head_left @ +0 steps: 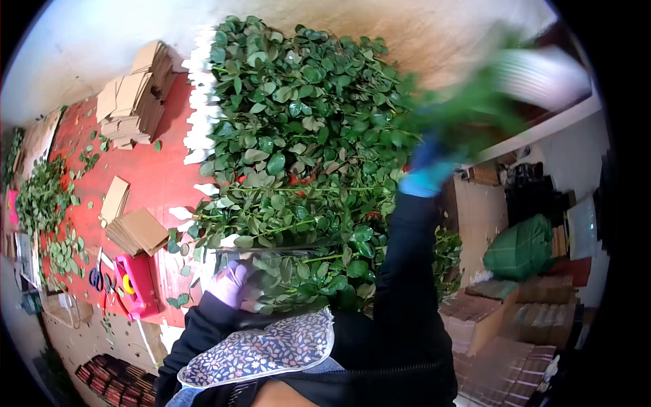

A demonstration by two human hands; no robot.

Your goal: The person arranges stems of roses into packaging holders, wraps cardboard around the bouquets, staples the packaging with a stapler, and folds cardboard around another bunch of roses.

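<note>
Leafy green stems with white-wrapped heads lie in rows across a red table. My left hand, in a pale purple glove, is at the lower left of the stems, beside a clear plastic sheet; its fingers are curled, and what they grip is partly hidden. My right arm reaches up to the right. The right hand, in a blue glove, is smeared by motion and closed around a blurred leafy bunch with a white wrapped end.
Cardboard pieces are stacked at the upper left of the table, with more cardboard below. Scissors and a pink tape dispenser lie near its edge. Boxes and a green sack stand at the right.
</note>
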